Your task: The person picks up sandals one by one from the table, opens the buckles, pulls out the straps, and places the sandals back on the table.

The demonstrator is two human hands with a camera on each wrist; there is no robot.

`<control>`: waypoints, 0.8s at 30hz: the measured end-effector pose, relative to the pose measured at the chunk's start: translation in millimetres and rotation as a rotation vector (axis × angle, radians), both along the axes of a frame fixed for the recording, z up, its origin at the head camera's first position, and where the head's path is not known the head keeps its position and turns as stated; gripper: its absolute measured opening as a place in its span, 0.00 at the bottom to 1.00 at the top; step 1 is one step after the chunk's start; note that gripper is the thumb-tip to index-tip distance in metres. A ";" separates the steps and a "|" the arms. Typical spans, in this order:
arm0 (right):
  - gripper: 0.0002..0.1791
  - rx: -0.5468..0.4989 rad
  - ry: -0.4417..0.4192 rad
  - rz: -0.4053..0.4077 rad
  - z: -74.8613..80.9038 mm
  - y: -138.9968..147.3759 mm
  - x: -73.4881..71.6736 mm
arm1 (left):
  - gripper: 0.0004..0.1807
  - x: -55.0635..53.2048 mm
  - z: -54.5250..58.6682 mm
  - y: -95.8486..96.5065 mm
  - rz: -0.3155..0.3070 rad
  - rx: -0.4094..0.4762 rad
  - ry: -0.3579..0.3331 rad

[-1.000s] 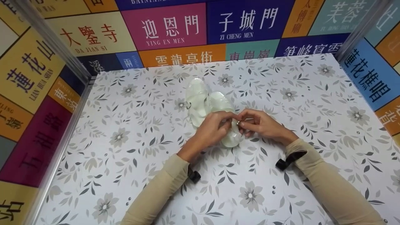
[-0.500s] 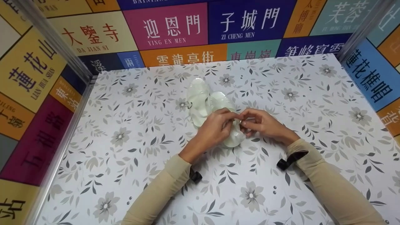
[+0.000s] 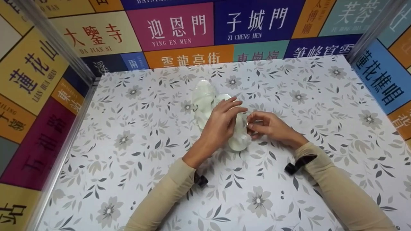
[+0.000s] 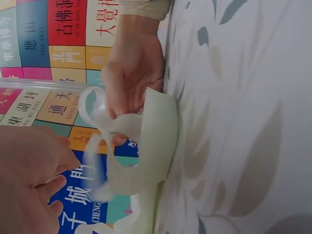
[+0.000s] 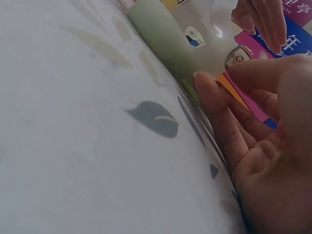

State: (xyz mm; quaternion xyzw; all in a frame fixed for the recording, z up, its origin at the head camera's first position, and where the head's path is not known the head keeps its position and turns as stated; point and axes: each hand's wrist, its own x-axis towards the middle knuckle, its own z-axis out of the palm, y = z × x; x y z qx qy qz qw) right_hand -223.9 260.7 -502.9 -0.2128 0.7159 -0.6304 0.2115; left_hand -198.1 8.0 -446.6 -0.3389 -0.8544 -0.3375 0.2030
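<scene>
Two pale green, glossy plastic sandals lie side by side on the table. The left sandal (image 3: 203, 93) has a small metal buckle (image 3: 195, 108) on its outer side. Over the right sandal (image 3: 240, 142), my left hand (image 3: 221, 123) hovers with fingers extended, holding nothing and partly hiding the shoe. My right hand (image 3: 268, 127) is at that sandal's outer side, thumb and index finger pinched at its silver buckle (image 5: 238, 57). In the left wrist view, a loose-looking strap (image 4: 92, 161) stands up, blurred, from the sandal between both hands.
The table (image 3: 154, 192) has a white floral cover. Panels with coloured blocks of lettering (image 3: 173, 29) stand along the back and both sides, joined by clear corner strips. Black straps with camera mounts (image 3: 201, 181) are on both wrists.
My left hand has let go beside the right fingertips, lifted and moved slightly up and left, its fingers straightening. My right hand stays at the buckle. The sandals have hardly moved.
</scene>
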 end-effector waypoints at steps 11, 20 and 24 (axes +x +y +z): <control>0.17 -0.027 -0.070 -0.022 -2.0 1.1 -2.5 | 0.08 20.7 19.5 -1.4 0.211 -0.213 -0.330; 0.25 0.050 -0.038 -0.053 1.0 2.5 -2.4 | 0.17 31.2 14.7 3.7 0.331 -0.399 -0.436; 0.25 0.075 -0.023 -0.103 -0.1 1.4 -3.5 | 0.18 29.0 8.8 4.1 0.307 -0.404 -0.475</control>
